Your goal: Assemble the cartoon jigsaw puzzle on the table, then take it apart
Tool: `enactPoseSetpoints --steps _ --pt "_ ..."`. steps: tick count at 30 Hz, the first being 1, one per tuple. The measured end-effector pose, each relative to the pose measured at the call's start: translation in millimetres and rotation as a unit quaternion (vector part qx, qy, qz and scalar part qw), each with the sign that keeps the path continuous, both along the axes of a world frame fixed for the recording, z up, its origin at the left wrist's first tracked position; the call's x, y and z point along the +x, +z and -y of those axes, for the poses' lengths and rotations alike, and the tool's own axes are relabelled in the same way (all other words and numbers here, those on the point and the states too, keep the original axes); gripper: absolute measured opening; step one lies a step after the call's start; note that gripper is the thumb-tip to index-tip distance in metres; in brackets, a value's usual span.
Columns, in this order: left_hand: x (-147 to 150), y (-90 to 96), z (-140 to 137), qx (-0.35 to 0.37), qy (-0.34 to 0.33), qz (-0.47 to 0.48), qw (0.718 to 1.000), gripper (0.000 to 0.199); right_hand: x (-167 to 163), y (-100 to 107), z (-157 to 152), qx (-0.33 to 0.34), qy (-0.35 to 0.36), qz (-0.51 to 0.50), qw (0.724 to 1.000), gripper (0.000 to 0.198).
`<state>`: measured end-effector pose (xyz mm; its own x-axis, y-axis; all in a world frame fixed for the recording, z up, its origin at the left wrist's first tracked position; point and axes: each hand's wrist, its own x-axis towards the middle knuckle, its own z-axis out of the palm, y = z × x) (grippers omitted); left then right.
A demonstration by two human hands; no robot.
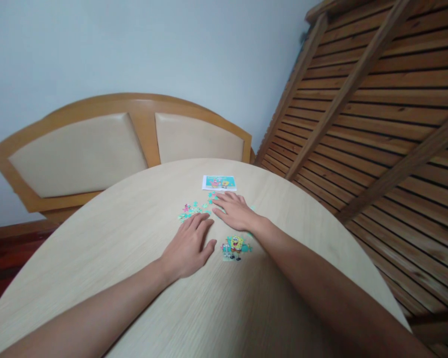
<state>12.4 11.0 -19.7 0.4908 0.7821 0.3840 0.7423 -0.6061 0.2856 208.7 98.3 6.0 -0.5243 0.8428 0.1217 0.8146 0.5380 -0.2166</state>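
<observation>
The pale table (302,214) fills the lower frame, with slatted wood (388,99) at the upper right. My left hand (188,246) sits just left of centre, thumb well apart from loosely bent fingers, with nothing that I can see between them. My right hand (235,211), near the middle, spreads over the puzzle with its thumb apart; what lies under its palm I cannot tell. Beyond it is a printed sheet (219,183). Below my right wrist, a joined patch (236,247) lies flat; I judge it light but apt to break at its seams, better slid from beneath or pressed at both edges than lifted by one corner. Smallest are the loose pieces (186,207), scattered by my left fingertips: likely thin, stiff card, easily skidded, best pinched by opposite edges.
</observation>
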Motion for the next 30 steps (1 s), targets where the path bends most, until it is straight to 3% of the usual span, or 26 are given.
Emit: enactPoseSetpoints --steps 5,17,30 --pt "1 -1.6 0 0.005 0.008 0.005 1.000 0.047 -2 0 1 -0.024 0.042 0.002 0.999 0.047" --pt "0 -4.9 -2 0.003 0.010 -0.003 1.000 0.043 3 0 -14 -0.034 -0.048 0.013 0.998 0.056" --pt "0 -6.3 -2 0.008 0.018 -0.006 1.000 0.054 6 2 43 -0.013 0.050 -0.033 0.998 0.050"
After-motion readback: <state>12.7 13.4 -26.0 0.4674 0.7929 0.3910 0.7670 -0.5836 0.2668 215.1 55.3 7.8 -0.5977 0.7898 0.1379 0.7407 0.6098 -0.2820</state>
